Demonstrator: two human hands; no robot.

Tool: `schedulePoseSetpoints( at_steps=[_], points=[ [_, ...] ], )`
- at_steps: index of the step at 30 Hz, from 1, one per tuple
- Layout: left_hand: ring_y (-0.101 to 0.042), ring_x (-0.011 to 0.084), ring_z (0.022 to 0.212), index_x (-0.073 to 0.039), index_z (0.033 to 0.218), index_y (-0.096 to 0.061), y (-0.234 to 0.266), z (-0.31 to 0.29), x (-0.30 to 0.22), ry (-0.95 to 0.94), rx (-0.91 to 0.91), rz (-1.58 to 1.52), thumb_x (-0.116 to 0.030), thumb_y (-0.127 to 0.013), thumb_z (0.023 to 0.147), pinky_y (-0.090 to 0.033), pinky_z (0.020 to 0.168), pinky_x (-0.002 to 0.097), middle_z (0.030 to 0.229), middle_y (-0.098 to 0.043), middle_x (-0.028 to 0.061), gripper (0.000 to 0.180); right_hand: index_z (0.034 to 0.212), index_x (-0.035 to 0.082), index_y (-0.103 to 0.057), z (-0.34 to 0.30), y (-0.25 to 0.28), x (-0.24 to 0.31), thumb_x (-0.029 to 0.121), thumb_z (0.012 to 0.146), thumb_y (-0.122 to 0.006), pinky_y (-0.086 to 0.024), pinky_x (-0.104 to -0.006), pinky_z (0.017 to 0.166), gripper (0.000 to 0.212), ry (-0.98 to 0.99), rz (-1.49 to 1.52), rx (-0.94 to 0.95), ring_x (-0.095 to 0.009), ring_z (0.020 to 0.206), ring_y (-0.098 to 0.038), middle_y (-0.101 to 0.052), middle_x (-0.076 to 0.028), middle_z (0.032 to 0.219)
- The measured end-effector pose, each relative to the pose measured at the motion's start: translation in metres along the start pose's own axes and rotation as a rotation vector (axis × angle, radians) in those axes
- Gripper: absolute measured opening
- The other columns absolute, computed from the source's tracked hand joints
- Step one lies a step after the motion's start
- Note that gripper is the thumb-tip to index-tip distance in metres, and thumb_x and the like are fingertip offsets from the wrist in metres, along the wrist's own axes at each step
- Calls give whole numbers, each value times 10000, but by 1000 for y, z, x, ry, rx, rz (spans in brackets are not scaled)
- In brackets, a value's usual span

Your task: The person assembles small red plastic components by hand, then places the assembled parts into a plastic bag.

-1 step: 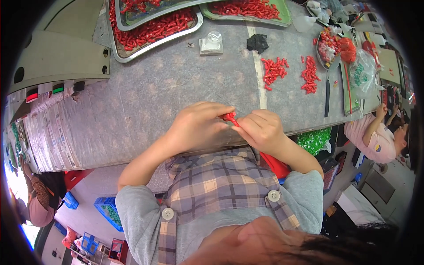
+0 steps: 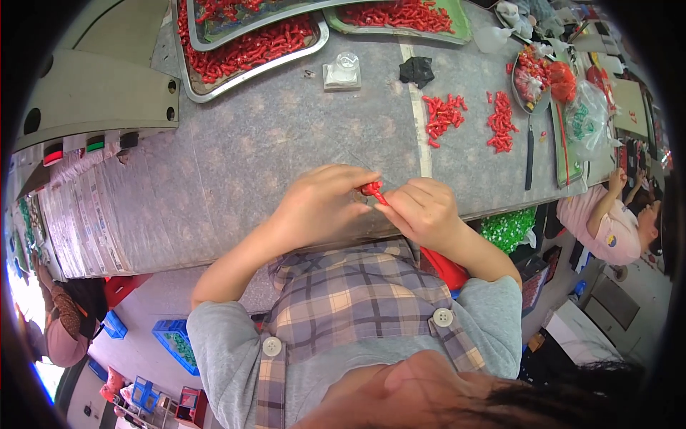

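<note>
Near the front edge of the table I hold a small glossy red piece (image 2: 372, 189), elongated and knobbly, between both hands. My right hand (image 2: 427, 209) is closed, pinching the lower end of the piece between thumb and finger. My left hand (image 2: 314, 204) curls around the other end, its forefinger against the top of the piece and its thumb just below. The fingers partly cover the piece, so its full shape is hidden. Two small piles of similar red pieces, a left pile (image 2: 444, 116) and a right pile (image 2: 502, 123), lie beyond my right hand.
Metal trays (image 2: 250, 74) and a green tray (image 2: 400, 31) of red pieces stand at the back. A small clear container (image 2: 343, 73) and black crumpled scrap (image 2: 416, 71) lie before them. At right are a dark long-handled tool (image 2: 529, 157) and a filled bowl (image 2: 527, 106). Another person (image 2: 607, 222) sits farther right.
</note>
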State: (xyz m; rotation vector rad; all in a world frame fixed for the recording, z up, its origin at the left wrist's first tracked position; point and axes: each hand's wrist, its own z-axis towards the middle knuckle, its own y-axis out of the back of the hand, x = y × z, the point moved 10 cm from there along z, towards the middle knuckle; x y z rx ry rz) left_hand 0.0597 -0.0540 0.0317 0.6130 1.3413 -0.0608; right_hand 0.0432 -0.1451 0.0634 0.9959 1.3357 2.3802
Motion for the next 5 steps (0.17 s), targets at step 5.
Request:
schedulePoseSetpoints(
  at_steps=[5],
  points=[
    [-527, 233, 1064, -107, 1177, -550, -17, -6, 19, 298, 112, -133, -132, -657, 746, -420, 850, 328, 1272, -469, 139, 446, 655, 52, -548, 7, -1, 6, 124, 681, -700, -359, -310, 411, 170, 2, 50, -46, -198, 470, -476, -498, -38, 555]
  ],
)
